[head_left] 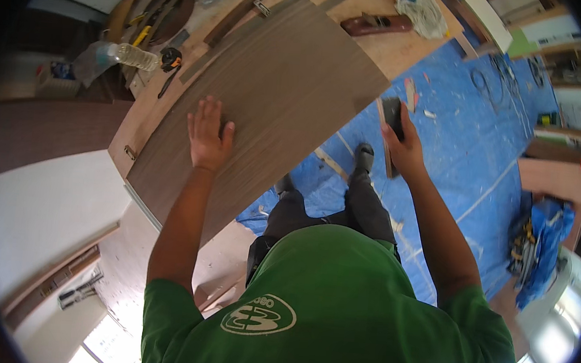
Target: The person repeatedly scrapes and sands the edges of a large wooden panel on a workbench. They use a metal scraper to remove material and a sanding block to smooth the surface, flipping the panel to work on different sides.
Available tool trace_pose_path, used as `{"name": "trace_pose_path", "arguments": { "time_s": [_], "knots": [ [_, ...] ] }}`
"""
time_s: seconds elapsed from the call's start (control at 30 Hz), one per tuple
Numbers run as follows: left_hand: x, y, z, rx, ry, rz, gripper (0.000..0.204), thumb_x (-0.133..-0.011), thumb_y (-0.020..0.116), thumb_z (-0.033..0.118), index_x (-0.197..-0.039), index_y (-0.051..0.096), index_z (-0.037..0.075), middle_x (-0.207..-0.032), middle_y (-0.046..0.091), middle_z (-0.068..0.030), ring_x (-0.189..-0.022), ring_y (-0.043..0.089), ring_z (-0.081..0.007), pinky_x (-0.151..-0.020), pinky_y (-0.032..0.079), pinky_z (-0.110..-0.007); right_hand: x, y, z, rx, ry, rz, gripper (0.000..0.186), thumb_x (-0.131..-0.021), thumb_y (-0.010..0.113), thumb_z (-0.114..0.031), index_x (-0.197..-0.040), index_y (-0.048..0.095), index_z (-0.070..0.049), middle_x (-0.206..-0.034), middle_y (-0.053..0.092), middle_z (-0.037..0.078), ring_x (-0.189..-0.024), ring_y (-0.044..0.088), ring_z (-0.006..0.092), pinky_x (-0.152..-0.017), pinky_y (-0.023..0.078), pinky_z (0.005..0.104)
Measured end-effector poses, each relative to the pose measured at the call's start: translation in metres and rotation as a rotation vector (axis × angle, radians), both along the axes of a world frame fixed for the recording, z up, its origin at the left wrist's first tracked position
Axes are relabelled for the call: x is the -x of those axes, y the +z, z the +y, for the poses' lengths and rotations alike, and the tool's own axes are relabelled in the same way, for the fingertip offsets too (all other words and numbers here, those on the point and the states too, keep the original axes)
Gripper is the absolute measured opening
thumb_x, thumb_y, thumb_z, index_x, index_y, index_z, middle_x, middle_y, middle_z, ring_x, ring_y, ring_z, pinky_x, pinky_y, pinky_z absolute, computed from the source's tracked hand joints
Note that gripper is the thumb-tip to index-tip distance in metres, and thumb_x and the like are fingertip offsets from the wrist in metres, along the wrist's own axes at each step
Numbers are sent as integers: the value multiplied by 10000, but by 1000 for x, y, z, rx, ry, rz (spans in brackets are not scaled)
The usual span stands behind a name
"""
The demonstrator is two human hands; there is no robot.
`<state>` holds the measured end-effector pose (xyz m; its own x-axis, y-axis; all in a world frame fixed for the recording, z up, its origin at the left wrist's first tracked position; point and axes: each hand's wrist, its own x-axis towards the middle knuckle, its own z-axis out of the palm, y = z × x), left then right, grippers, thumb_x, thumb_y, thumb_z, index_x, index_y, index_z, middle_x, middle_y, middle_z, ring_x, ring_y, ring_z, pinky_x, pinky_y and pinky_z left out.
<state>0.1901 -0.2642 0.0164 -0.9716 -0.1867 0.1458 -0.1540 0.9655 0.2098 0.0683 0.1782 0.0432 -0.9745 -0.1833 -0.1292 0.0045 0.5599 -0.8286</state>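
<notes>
A large brown wood-grain panel [292, 72] lies on the workbench in front of me. My left hand [210, 134] rests flat on it, fingers stretched out and thumb spread. Off the panel's right edge, my right hand [406, 146] is closed round a dark block with a pale wooden edge [392, 114]. It is held upright above the blue sheet, apart from the panel. The fingers and palm hide part of the block, so I cannot tell its exact kind.
On the bench [375, 55] lie a reddish-brown hand plane [376, 26], a white cloth [423, 14], a tape measure [170, 59] and a plastic bottle [136, 57]. A blue sheet [464, 140] covers the floor, with scraps and cables [506, 82] on it.
</notes>
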Motion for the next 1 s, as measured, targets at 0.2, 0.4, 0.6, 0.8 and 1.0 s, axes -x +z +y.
{"name": "trace_pose_path", "arguments": {
  "time_s": [0.2,0.4,0.6,0.8,1.0],
  "knots": [
    [5,-12,-23,-10,-8,-88,653,-1056,431,469,-1591,366,102,-1695,282,-109,-1585,194,-280,-1297,79,-505,15,-15,-50,-240,-158,292,653,-953,730,-329,-1543,483,-200,-1065,592,186,-926,646,337,-832,529,421],
    [3,-9,-25,-30,-30,-123,665,-1064,394,499,-1595,355,101,-1700,272,-99,-1586,185,-279,-1301,72,-495,-88,-29,-88,-240,-138,67,665,-940,748,-321,-1549,489,-263,-1064,581,171,-915,639,338,-825,534,398],
    [3,-6,-27,-52,-43,-119,673,-1064,381,519,-1592,362,101,-1692,292,-96,-1584,188,-291,-1298,73,-510,-148,-17,-120,-63,-162,-6,676,-945,749,-302,-1556,482,-191,-1111,580,159,-968,642,306,-855,539,401],
    [4,-9,-27,-65,-52,-99,668,-1061,407,511,-1586,378,98,-1684,310,-99,-1580,199,-301,-1295,80,-517,-127,-20,-106,-94,-324,15,728,-949,746,-320,-1582,426,-156,-1146,584,169,-1022,642,302,-900,537,399],
    [3,-9,-29,-86,-55,-91,653,-1056,437,485,-1577,393,95,-1676,327,-108,-1577,210,-306,-1292,82,-521,-121,-25,-109,-103,-275,2,709,-941,760,-315,-1569,461,-175,-1124,582,169,-1009,639,296,-908,530,384]
  ]
}}
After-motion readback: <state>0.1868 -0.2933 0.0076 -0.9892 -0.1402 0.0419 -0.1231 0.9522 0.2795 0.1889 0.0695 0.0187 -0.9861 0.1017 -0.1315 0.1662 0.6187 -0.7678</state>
